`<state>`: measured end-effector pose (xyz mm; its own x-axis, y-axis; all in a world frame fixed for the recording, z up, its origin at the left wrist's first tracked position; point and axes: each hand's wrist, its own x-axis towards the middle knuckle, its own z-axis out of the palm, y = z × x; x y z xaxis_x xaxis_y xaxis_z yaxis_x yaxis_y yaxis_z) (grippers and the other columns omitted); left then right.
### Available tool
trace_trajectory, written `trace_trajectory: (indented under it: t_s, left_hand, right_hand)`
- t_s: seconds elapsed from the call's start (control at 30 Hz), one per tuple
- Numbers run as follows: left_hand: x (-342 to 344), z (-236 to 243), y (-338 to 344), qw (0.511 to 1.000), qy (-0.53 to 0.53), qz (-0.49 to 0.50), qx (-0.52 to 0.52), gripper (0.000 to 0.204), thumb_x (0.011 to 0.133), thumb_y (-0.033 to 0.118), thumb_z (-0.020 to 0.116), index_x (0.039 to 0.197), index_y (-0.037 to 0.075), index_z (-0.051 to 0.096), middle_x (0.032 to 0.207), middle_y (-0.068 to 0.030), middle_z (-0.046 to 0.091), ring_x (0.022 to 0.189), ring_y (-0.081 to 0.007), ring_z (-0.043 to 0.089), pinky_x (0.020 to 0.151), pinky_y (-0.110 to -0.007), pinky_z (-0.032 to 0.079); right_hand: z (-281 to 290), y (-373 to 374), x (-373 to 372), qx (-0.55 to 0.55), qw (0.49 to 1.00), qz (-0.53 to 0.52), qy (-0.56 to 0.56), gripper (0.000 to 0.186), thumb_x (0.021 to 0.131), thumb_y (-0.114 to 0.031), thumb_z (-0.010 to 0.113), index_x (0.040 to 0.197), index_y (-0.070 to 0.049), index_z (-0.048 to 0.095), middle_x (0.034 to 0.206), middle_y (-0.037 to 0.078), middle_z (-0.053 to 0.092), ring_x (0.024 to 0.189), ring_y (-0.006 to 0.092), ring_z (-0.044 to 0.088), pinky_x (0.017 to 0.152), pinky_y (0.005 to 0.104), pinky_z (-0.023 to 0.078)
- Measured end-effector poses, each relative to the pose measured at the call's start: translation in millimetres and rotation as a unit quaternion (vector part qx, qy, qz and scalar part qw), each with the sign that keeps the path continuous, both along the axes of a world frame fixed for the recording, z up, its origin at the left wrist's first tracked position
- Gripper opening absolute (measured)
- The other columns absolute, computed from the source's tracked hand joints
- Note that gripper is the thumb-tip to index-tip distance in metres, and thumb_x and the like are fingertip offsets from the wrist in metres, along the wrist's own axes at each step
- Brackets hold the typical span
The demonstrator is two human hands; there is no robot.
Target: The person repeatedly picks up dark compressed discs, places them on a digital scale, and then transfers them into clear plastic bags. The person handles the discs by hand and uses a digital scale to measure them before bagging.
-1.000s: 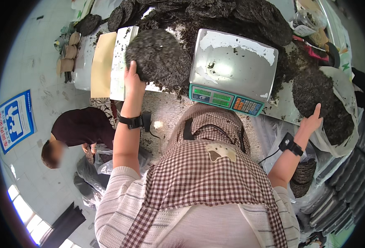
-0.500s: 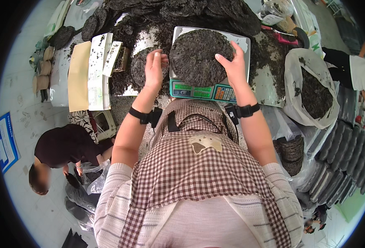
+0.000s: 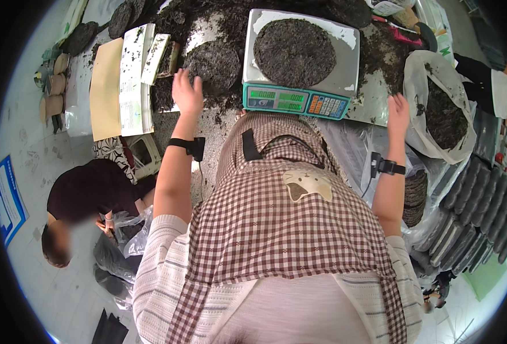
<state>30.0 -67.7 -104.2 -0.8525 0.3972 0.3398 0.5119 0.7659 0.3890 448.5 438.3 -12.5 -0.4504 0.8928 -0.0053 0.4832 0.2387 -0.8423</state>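
Observation:
A round, dark cake that looks like dried seaweed [image 3: 295, 53] lies flat on the metal pan of a green-edged electronic scale [image 3: 299, 102]. Neither hand touches it. To the left of the scale, my left hand [image 3: 187, 94] is open and empty, fingers spread, just short of a second dark round cake [image 3: 212, 66] on the table. My right hand [image 3: 398, 114] is off to the right of the scale, fingers stretched out with nothing in them, close to an open white plastic bag [image 3: 412, 92] that holds more of the dark cakes [image 3: 445, 117].
Paper sheets and a tan board [image 3: 105, 89] stand at the left of the crumb-strewn table. Dark filled packs [image 3: 483, 198] are stacked at the lower right. On the left, another person [image 3: 93, 195] bends over plastic bags. A pink object [image 3: 405, 35] lies at the back right.
Both hands have come away from the round cake, which now rests on the scale. My left hand has drawn left and nearer; my right has swung right toward the white bag.

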Motion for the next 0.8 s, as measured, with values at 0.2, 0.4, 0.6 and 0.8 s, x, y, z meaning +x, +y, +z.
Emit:
trace_trajectory:
  t_s: [0.2,0.4,0.6,0.8]
  left_hand:
    - [-30,60,-37,0.994,0.011,0.095,0.043,0.046,0.101,0.03,0.062,0.131,-0.005,0.062,0.136,-0.0255,0.063,0.129,-0.0434,0.058,0.111,-0.052,0.044]
    - [-15,130,97,0.986,0.068,-0.113,0.104,0.047,0.099,0.031,0.067,0.131,-0.003,0.063,0.141,-0.0231,0.061,0.136,-0.0402,0.054,0.117,-0.051,0.04]
    - [64,127,239,0.95,0.071,-0.301,0.032,0.057,0.096,0.038,0.068,0.142,0.007,0.06,0.151,-0.0155,0.057,0.147,-0.0334,0.046,0.126,-0.052,0.029]
    - [84,99,258,0.955,0.035,-0.284,-0.076,0.07,0.102,0.049,0.057,0.161,0.015,0.041,0.167,-0.013,0.04,0.157,-0.0304,0.033,0.13,-0.05,0.019]
  right_hand:
    - [-6,16,64,-0.044,0.995,-0.071,-0.05,0.066,0.096,-0.033,0.08,0.139,0.01,0.055,0.119,0.018,0.073,0.105,0.0205,0.07,0.091,0.0336,0.056]
    - [40,-44,-88,-0.001,0.999,0.044,-0.012,0.067,0.092,-0.035,0.083,0.14,0.004,0.057,0.114,0.017,0.073,0.098,0.0208,0.072,0.086,0.0333,0.058]
    - [40,-91,-217,0.155,0.958,0.143,-0.192,0.077,0.088,-0.057,0.075,0.132,0.004,0.063,0.129,0.024,0.066,0.119,0.0397,0.065,0.099,0.0459,0.056]
    - [10,-98,-244,0.213,0.959,0.139,-0.124,0.042,0.096,-0.041,0.073,0.111,-0.003,0.068,0.113,0.017,0.072,0.104,0.0379,0.069,0.085,0.0465,0.057]
